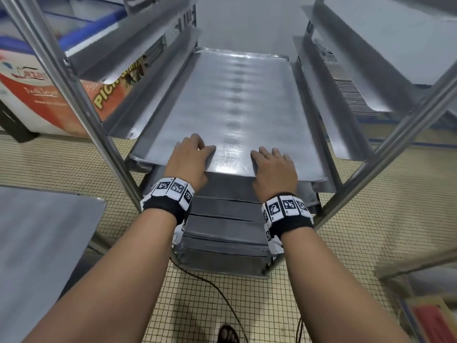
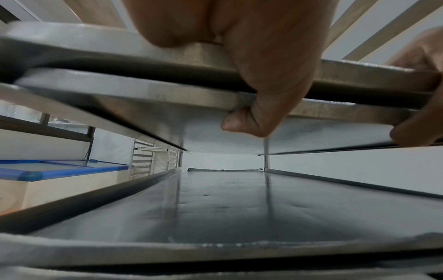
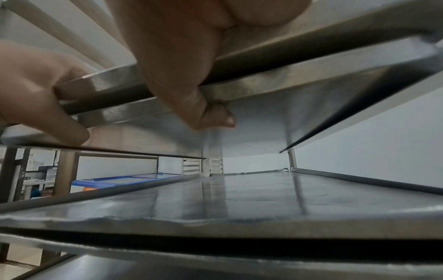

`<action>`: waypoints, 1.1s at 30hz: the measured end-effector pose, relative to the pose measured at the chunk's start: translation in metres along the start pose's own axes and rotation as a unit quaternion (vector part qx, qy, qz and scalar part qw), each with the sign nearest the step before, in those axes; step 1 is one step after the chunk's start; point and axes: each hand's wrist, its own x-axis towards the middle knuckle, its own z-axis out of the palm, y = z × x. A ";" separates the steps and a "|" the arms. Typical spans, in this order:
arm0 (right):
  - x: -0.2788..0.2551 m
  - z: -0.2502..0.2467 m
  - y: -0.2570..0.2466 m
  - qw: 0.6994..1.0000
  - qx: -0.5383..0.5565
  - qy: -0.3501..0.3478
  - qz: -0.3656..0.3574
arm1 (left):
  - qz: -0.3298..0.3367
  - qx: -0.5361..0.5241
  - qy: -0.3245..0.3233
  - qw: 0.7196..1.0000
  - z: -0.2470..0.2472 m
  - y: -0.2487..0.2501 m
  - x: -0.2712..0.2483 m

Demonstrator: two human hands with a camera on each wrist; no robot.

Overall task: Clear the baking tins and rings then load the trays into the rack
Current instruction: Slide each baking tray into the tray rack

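Observation:
A long steel tray point(image 1: 235, 100) lies on the side rails of the metal rack point(image 1: 74, 95), most of its length inside. My left hand point(image 1: 193, 157) and right hand point(image 1: 272, 167) both grip its near edge, fingers on top. In the left wrist view the thumb point(image 2: 244, 121) curls beneath two stacked tray edges point(image 2: 120, 89). The right wrist view shows the right thumb point(image 3: 210, 113) hooked under the same stacked edges point(image 3: 311, 75). Several more trays point(image 1: 222, 209) sit on lower levels, the closest one point(image 2: 215, 208) just below my hands.
A chest freezer point(image 1: 37, 82) with a blue-framed lid stands left of the rack. A steel table point(image 1: 37, 231) is at my near left. A dark cable point(image 1: 222, 293) runs over the tiled floor by my sandalled foot point(image 1: 227, 334). Empty rails point(image 1: 346, 107) stick out above the tray.

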 end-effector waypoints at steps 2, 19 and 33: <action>0.000 0.000 -0.004 1.000 -0.013 0.000 0.012 | 0.012 0.020 -0.008 1.000 -0.004 0.001 -0.005; -0.077 -0.012 -0.136 0.998 0.055 -0.017 0.010 | -0.058 -0.022 -0.071 0.996 -0.034 -0.072 -0.136; -0.066 0.034 -0.338 0.931 0.094 -0.153 -0.317 | -0.491 -0.068 -0.110 0.861 0.002 -0.232 -0.288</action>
